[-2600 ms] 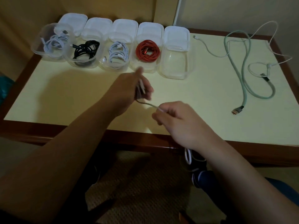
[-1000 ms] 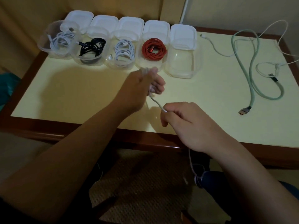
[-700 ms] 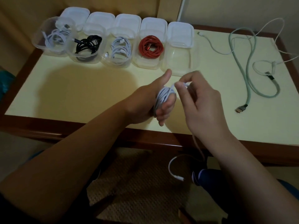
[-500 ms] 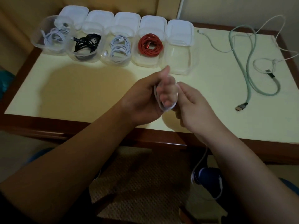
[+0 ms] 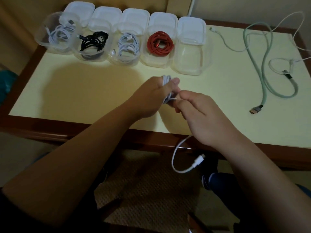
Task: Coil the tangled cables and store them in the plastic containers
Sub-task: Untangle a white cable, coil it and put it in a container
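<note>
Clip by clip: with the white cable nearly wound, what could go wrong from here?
1. The loose tail and plug of the white cable hang below the table edge; they might snag there.
2. The coil sits around the left hand fingers; it may spring open once slipped off.
3. Only the empty container remains, yet the green cable lies tangled with thin white cables.

This looks like a room in a home where I sit. The table (image 5: 101,91) before me has a pale yellow top framed by a dark reddish wooden rim, like household furniture. Plain beige walls (image 5: 235,7) rise just behind its far edge, meeting at a corner. Below the near edge lies a woven, tan floor mat (image 5: 148,190). Along the far left edge stands a row of clear plastic containers (image 5: 190,64), ordinary household storage holding coiled charging cables.
</note>
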Tool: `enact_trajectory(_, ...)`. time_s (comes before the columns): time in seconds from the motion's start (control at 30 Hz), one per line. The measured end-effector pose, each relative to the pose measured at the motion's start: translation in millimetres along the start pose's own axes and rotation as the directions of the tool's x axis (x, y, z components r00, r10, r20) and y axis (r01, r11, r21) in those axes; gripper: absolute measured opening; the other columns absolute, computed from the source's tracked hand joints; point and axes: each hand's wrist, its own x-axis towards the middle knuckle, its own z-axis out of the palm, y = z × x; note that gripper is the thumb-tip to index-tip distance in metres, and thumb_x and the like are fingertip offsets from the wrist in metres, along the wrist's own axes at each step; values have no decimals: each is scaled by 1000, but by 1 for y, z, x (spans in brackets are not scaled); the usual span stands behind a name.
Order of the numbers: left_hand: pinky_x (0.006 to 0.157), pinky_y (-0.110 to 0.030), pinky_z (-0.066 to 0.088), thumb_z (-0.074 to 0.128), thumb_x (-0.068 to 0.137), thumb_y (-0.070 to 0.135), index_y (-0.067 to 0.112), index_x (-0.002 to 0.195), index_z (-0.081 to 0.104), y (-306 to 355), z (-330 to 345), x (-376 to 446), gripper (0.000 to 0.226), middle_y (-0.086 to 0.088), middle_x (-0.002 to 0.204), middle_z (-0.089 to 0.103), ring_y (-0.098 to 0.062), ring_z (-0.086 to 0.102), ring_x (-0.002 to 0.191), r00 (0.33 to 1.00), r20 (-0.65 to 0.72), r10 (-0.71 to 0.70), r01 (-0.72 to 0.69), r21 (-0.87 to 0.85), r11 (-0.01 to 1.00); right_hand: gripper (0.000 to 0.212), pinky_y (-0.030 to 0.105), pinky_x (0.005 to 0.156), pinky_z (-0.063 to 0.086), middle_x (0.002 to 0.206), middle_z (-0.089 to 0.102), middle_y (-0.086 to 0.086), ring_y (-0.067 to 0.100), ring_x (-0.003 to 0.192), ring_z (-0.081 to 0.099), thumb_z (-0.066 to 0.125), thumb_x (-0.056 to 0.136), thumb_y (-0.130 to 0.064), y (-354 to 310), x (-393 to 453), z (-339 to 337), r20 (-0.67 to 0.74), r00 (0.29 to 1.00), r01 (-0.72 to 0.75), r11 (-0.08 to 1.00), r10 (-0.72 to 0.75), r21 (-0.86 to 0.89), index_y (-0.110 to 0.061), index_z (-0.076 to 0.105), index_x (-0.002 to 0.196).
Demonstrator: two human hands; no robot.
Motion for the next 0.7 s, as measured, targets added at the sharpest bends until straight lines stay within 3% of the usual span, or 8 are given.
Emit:
enact_trajectory(0.13,64,-29,51,34,109,49,7,61,61,5,0,-3,69,-15,56,57,-24,59,54,966,237,-104,111,-16,994,29,33,82,51,83,76,-10,9,84,71,47,111,-22,2,-1,-3,-62,991,117,992,-120,-45,-20,69,91)
enact_trajectory(0.17,61,-31,50,29,107,57,7,59,57,7,-1,-3,75,-18,56,50,-27,54,51,937,320,-141,158,-29,987,23,32,80,52,81,76,-10,9,82,72,49,111,-24,3,-1,-3,-80,989,126,992,-128,-22,-18,66,95)
enact_trajectory(0.23,53,-31,45,18,103,68,6,54,43,8,-3,-4,82,-14,51,34,-26,37,46,851,493,-179,266,-111,958,16,34,62,48,69,71,-10,7,61,65,54,109,-29,6,2,0,-125,987,105,993,-99,47,-15,52,102)
enact_trajectory(0.33,41,-26,33,17,103,65,15,52,27,7,-5,-4,73,-4,47,20,-22,19,44,765,639,-79,365,-330,870,31,34,50,32,54,47,-7,12,47,36,57,107,-37,13,7,2,-157,987,20,981,11,194,-12,40,102)
enact_trajectory(0.43,37,-23,31,26,108,47,20,56,24,1,-4,-3,59,2,49,16,-13,20,43,738,674,32,426,-502,752,32,35,50,28,57,41,-8,16,52,34,51,108,-44,12,13,8,-132,976,-115,922,175,370,-16,45,95)
enact_trajectory(0.57,37,-22,33,33,105,40,21,55,28,-3,-5,0,54,3,48,22,-12,24,41,693,694,197,545,-682,489,33,23,43,30,62,39,2,15,51,33,43,110,-47,9,17,19,39,926,-302,675,375,674,-16,51,101)
enact_trajectory(0.63,38,-25,32,36,105,39,20,55,31,-5,-7,1,53,2,48,25,-13,26,43,677,692,249,607,-717,343,32,21,42,25,61,38,2,14,47,30,40,112,-45,7,16,23,63,931,-311,694,359,649,-17,52,102)
enact_trajectory(0.7,38,-26,32,37,105,38,20,55,32,-8,-7,2,53,2,48,27,-14,27,43,693,672,262,616,-740,270,32,22,43,24,59,39,1,13,45,29,35,113,-41,4,14,27,68,940,-298,711,333,637,-17,52,99)
